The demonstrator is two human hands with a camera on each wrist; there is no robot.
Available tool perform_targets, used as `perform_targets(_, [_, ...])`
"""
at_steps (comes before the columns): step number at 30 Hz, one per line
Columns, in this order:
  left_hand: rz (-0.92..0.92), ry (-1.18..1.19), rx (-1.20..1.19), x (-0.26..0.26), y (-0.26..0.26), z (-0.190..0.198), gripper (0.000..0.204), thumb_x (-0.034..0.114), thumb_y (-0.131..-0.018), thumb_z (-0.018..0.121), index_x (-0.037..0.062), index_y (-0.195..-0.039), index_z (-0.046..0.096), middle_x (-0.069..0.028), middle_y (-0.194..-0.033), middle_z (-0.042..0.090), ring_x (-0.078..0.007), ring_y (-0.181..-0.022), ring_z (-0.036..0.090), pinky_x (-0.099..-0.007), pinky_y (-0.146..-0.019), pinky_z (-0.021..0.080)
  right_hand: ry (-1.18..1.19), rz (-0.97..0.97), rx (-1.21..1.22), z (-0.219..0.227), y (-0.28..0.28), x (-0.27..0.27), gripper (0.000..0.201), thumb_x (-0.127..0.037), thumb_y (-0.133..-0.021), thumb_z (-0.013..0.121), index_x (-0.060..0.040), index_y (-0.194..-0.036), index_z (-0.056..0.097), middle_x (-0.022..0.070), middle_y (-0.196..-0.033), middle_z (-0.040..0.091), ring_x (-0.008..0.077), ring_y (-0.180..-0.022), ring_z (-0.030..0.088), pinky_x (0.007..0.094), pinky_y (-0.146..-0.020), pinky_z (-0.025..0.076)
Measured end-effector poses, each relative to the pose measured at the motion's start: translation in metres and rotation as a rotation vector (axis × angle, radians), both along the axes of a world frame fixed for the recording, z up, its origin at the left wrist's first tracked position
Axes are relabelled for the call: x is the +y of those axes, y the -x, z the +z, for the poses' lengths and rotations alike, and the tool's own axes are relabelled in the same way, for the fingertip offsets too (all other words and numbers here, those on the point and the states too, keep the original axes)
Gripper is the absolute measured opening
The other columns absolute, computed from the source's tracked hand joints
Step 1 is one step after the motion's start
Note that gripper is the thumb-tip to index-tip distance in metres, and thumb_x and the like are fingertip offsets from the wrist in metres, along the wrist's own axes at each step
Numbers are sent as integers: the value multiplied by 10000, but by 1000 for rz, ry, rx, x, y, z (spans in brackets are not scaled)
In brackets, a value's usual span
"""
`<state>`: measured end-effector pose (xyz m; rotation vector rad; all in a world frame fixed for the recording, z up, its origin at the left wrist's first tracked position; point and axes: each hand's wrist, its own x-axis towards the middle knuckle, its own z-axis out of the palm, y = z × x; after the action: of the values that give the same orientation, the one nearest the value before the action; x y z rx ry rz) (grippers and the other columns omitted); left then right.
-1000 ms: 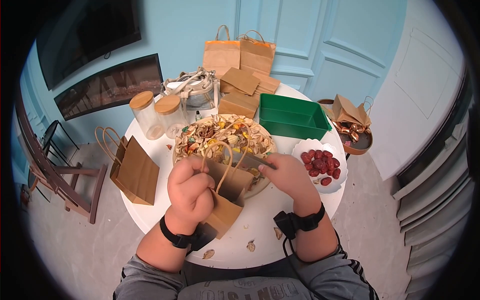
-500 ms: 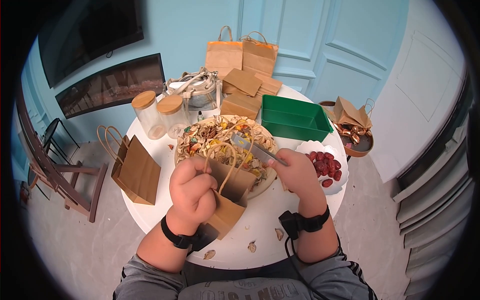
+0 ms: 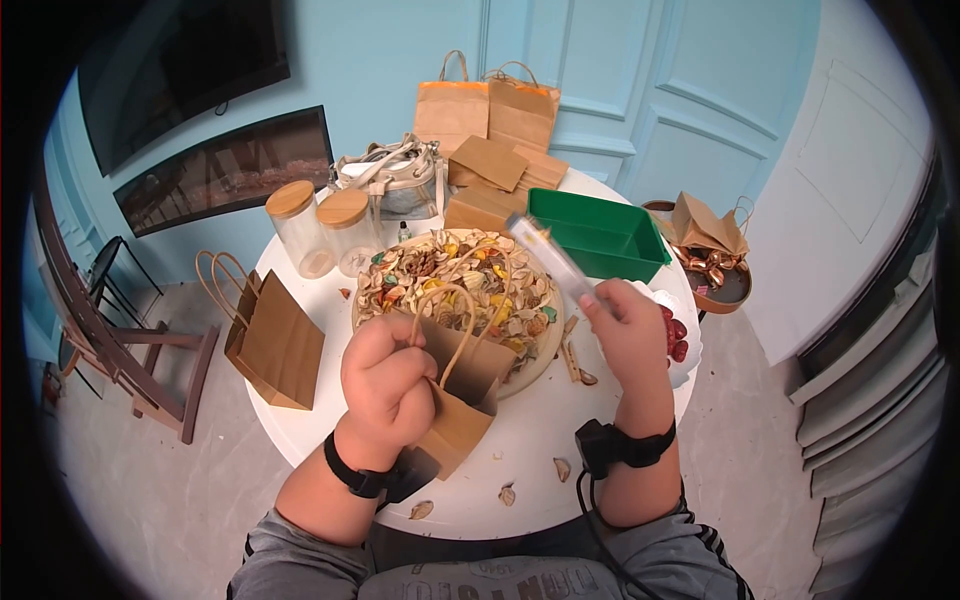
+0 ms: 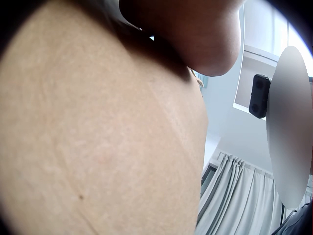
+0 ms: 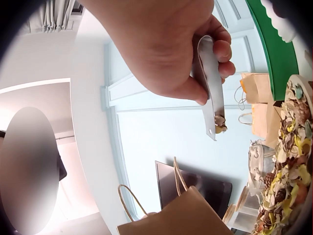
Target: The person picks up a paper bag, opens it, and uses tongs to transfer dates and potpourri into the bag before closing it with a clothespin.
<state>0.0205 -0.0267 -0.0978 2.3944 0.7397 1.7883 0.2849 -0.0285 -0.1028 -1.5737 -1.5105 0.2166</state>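
Plainly, the brown bag (image 3: 456, 428) gapes; silvery tongs (image 5: 213, 78) pinch dried bits (image 5: 220, 124).

Outlined lettering (image 3: 500, 584) on grey shirt (image 3: 445, 566), small print (image 3: 495, 568) above, neither clearly legible

The surface (image 3: 530, 515) is round and white. Left of the left hand (image 3: 388, 385) there stands a brown paper bag (image 3: 275, 345). Beyond the hands are two lidded jars (image 3: 325, 240), a round plate (image 3: 552, 345) and a green box (image 3: 590, 245). A white dish (image 3: 686, 372) is beside the right hand (image 3: 637, 340); dry petals (image 3: 507, 495) lie nearer the person.
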Motion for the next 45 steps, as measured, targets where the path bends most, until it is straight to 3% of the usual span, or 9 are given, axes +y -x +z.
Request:
perform_targets(6, [34, 1, -30, 1, -2, 0, 116, -70, -667, 450, -9, -653, 547, -137, -853, 516, -232, -757, 527, -277, -663, 433, -161, 135, 258, 19, 3, -24, 154, -185, -845, 687, -38, -860, 643, 77, -634, 556, 177, -519, 487, 285, -511, 388])
perform_targets(12, [89, 8, -128, 4, -4, 0, 131, -69, -637, 450, -6, -633, 565, -136, -818, 521, -239, -703, 533, -280, -600, 433, -191, 546, -224, 22, 15, -27, 201, -230, -780, 722, -67, -834, 617, 68, -619, 547, 290, -547, 547, 385, -500, 392])
perform_targets(16, [81, 37, -123, 3, -4, -1, 135, -71, -641, 447, -10, -635, 568, -136, -818, 517, -238, -714, 535, -277, -607, 433, -104, 508, -217, 23, 14, -28, 203, -222, -782, 726, -64, -862, 627, 79, -632, 561, 273, -544, 554, 362, -500, 405])
perform_targets(23, [78, 14, -114, 4, -6, -1, 133, -71, -639, 457, -7, -633, 573, -134, -813, 521, -239, -720, 542, -279, -621, 438, -314, 257, 163, 12, 8, -17, 176, -171, -854, 682, -37, -953, 626, 33, -643, 576, 143, -551, 531, 285, -537, 432])
perform_targets(25, [85, 9, -99, 5, -5, -2, 132, -70, -638, 461, -4, -630, 576, -133, -807, 523, -241, -720, 543, -282, -619, 440, -223, 103, 269, 7, 4, -5, 197, -201, -866, 672, -29, -947, 621, 50, -645, 580, 155, -572, 530, 285, -564, 438])
perform_targets(30, [79, 4, -106, 4, -6, 0, 129, -65, -639, 464, -2, -623, 574, -133, -801, 523, -243, -717, 545, -284, -616, 441, 286, -126, -123, 5, 3, 7, 410, -405, -863, 609, -1, -926, 634, 214, -814, 641, 355, -784, 642, 423, -677, 489])
perform_targets(37, [46, -7, -104, 2, -3, 1, 135, -66, -659, 452, -6, -647, 573, -141, -822, 524, -237, -694, 540, -281, -597, 441, 471, -64, -280, 0, 11, 12, 428, -411, -873, 585, 14, -903, 631, 197, -780, 647, 360, -783, 642, 435, -692, 492])
perform_targets(39, [39, -9, -102, 3, -2, 1, 138, -69, -662, 449, -6, -652, 572, -141, -828, 525, -235, -691, 538, -277, -596, 440, 550, 55, -128, 5, 16, 11, 411, -402, -864, 618, 2, -937, 639, 180, -770, 635, 311, -745, 628, 400, -686, 479])
perform_targets(45, [16, 47, -107, -1, 0, 1, 142, -84, -685, 429, -14, -665, 551, -138, -860, 517, -221, -753, 518, -273, -665, 431, 498, 170, -199, -7, 22, 14, 387, -405, -854, 596, -25, -922, 625, 189, -792, 647, 357, -768, 633, 437, -689, 489])
